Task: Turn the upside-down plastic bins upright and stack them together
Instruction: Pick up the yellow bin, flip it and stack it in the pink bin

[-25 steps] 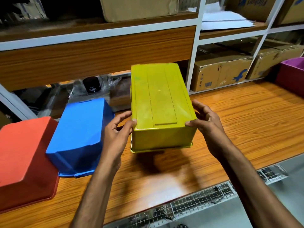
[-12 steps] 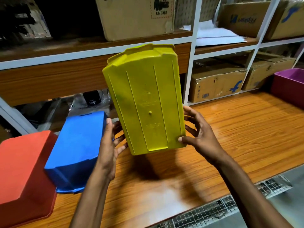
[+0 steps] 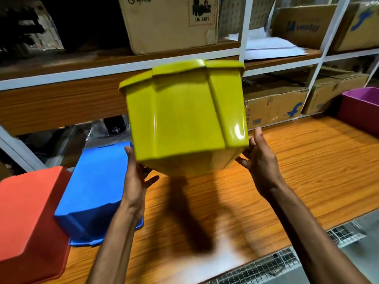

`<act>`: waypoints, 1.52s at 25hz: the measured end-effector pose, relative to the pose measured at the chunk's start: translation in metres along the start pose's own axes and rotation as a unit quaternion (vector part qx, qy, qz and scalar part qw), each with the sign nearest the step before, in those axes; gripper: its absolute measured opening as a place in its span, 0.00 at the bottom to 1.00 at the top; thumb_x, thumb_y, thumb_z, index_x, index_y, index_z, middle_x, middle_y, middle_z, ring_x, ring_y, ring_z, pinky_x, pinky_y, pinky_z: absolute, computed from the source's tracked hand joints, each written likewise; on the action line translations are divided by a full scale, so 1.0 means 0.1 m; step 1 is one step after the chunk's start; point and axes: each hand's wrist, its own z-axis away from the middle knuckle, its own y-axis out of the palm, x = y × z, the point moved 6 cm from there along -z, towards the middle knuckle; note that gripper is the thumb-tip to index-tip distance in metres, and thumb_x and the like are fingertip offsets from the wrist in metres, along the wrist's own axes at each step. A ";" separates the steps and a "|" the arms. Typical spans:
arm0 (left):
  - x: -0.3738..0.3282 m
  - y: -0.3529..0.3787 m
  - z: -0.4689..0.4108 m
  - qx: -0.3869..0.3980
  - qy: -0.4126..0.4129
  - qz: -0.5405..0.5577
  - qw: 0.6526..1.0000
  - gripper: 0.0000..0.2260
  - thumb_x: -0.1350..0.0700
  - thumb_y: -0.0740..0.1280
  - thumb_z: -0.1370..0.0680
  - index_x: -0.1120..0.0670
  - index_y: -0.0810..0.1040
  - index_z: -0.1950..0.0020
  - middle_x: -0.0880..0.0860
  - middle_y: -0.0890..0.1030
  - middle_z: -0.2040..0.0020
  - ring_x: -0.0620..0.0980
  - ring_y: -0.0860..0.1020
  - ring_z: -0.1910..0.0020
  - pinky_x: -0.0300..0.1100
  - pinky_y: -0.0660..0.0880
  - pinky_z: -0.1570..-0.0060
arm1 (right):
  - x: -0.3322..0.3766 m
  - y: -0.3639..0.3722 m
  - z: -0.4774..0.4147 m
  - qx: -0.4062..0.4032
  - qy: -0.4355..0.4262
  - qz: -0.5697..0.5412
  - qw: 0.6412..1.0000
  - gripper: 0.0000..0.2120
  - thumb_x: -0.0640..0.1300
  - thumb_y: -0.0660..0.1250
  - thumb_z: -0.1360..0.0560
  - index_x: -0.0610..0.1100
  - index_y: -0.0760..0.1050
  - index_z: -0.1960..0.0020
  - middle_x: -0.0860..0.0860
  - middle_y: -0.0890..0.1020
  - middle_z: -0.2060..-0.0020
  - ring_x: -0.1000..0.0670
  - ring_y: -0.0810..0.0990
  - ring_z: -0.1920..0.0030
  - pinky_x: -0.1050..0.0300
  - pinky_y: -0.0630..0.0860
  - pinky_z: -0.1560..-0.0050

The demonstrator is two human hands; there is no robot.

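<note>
A yellow plastic bin [image 3: 184, 119] hangs in the air above the wooden table [image 3: 307, 160], its rim up and its opening turned away from me. My left hand [image 3: 135, 179] holds its lower left side and my right hand [image 3: 258, 160] holds its lower right side. A blue bin [image 3: 94, 187] lies upside down on the table to the left. Further left, a red bin [image 3: 28, 218] also lies upside down. A purple bin [image 3: 361, 107] stands upright at the far right.
Shelving with white posts [image 3: 244, 37] rises behind the table, loaded with cardboard boxes [image 3: 272, 107] and papers [image 3: 268, 46]. Plastic-wrapped items [image 3: 110, 128] sit behind the blue bin. A wire mesh rack [image 3: 266, 263] runs below the table's front edge.
The yellow bin went from upside down on the table to lifted and rotated, its base now swinging down toward me. Both hands moved up with it.
</note>
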 end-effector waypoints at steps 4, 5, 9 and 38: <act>-0.10 0.00 -0.05 0.027 -0.049 0.024 0.998 0.27 0.34 0.51 0.18 0.49 0.84 0.45 0.50 0.88 0.55 0.48 0.87 0.59 0.50 0.82 0.54 | 0.08 0.07 0.01 0.029 0.002 0.060 0.998 0.30 0.63 0.47 0.15 0.57 0.87 0.54 0.55 0.87 0.56 0.52 0.85 0.51 0.50 0.77 0.43; -0.12 -0.01 -0.08 0.047 -0.056 0.011 0.997 0.32 0.29 0.53 0.21 0.53 0.83 0.42 0.53 0.88 0.54 0.51 0.87 0.57 0.51 0.82 0.53 | 0.08 0.10 0.03 0.046 0.009 0.055 0.997 0.30 0.63 0.48 0.15 0.54 0.87 0.52 0.52 0.87 0.57 0.50 0.84 0.53 0.49 0.77 0.45; -0.01 -0.05 -0.12 0.100 -0.081 -0.081 0.988 0.24 0.34 0.62 0.21 0.46 0.79 0.32 0.48 0.85 0.39 0.50 0.82 0.37 0.58 0.76 0.36 | 0.10 0.14 0.03 0.102 0.000 0.138 0.985 0.18 0.56 0.61 0.17 0.54 0.79 0.31 0.56 0.83 0.35 0.51 0.79 0.33 0.47 0.74 0.37; 0.30 0.41 0.28 0.160 0.058 -0.126 0.977 0.33 0.74 0.70 0.26 0.43 0.72 0.30 0.49 0.77 0.46 0.35 0.77 0.58 0.33 0.77 0.56 | 0.29 -0.57 0.95 -0.080 -0.056 0.274 0.957 0.44 0.19 0.66 0.34 0.58 0.69 0.30 0.46 0.74 0.49 0.48 0.74 0.55 0.48 0.74 0.63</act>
